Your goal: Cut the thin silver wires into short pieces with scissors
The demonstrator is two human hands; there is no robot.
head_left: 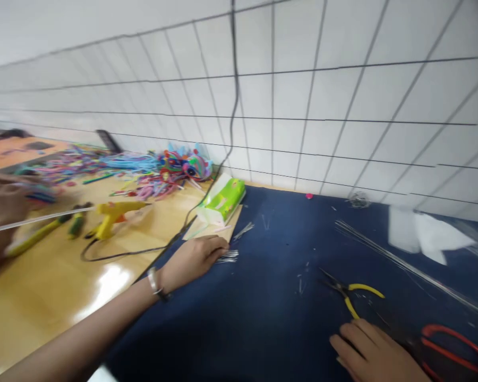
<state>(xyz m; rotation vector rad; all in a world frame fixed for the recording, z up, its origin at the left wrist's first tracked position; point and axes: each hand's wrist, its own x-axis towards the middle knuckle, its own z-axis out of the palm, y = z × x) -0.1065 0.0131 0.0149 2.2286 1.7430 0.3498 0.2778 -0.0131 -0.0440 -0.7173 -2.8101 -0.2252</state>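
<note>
My left hand (193, 258) reaches forward over the dark blue mat (263, 318), its fingers curled on a small bundle of short thin wires (228, 257). A bracelet sits on that wrist. My right hand (372, 353) rests low on the mat at the bottom right, fingers bent and close together, with nothing visible in them. Just above it lie yellow-handled pliers (350, 294).
Red-handled scissors (454, 345) lie right of my right hand. Long straight wires (402, 262) cross the mat. A green tissue pack (223, 201), a yellow glue gun (111, 215) with its cable, and colourful cords (151, 170) lie on the wooden table. Another person's blurred hand (3, 207) is at far left.
</note>
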